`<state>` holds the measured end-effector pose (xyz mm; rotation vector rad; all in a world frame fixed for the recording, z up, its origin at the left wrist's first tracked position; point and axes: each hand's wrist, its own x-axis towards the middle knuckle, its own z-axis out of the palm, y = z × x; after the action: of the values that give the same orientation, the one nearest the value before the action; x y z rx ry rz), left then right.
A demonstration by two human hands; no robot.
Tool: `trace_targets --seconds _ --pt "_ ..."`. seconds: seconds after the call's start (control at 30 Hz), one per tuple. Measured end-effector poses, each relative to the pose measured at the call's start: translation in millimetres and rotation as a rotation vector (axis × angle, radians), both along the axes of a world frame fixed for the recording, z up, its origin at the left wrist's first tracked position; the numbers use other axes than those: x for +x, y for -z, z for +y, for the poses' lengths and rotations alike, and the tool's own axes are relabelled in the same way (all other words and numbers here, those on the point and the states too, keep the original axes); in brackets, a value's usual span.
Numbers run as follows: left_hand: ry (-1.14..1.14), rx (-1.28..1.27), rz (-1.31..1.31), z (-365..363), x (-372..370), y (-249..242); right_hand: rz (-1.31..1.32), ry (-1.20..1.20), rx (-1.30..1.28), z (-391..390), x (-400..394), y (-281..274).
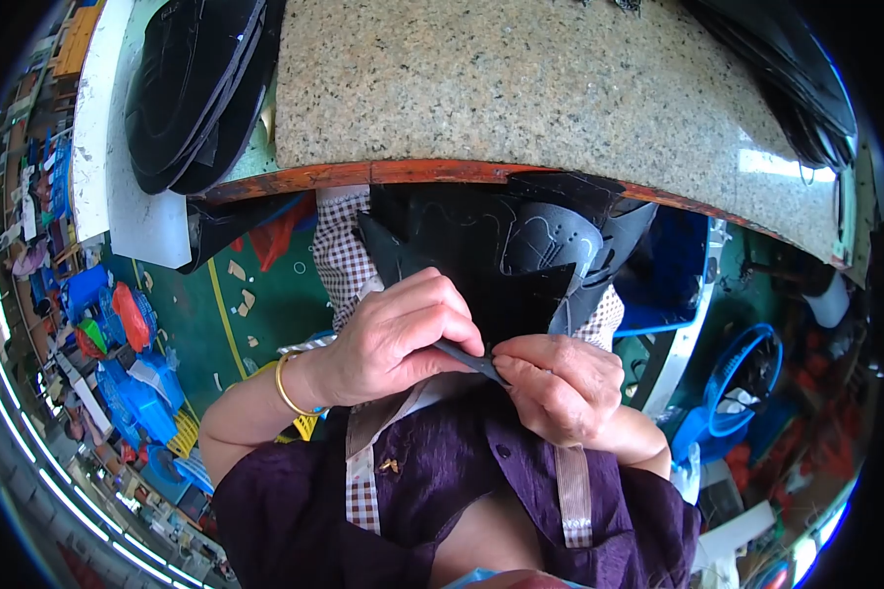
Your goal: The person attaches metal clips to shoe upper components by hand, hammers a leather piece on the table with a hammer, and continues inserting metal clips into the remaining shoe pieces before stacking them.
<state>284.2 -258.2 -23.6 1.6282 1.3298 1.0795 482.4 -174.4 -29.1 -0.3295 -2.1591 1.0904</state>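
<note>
My left hand (409, 337) and my right hand (563, 386) meet in front of my chest. Both are closed, pinching the edge of a thin dark strip-like piece (469, 359) that runs between their fingertips. Whether this strip joins the black material below is hidden by my fingers. Across my lap lie black flat cut pieces (462, 231), with pale curved lines marked on them. Among them, a dark grey curved piece with small holes (552, 240) rests toward the right, close to the table edge.
A speckled stone tabletop (521, 88) with a worn red-brown edge (383, 173) spans the top. Stacked black pieces (192, 93) lie at its left, and more black pieces (786, 79) at its right. A blue bin (663, 270) stands below the table. Scraps (246, 299) litter the green floor.
</note>
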Motion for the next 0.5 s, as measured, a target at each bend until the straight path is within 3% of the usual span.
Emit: trace_targets --seconds 0.33,0.5 --pt "-0.006 0.051 0.062 0.3 -2.1 -11.8 0.024 -0.032 0.014 2.9 -3.5 1.8" --pt "0.035 -0.065 -0.015 0.0 -5.1 -13.0 0.060 -0.005 0.107 -3.0 -4.9 2.4"
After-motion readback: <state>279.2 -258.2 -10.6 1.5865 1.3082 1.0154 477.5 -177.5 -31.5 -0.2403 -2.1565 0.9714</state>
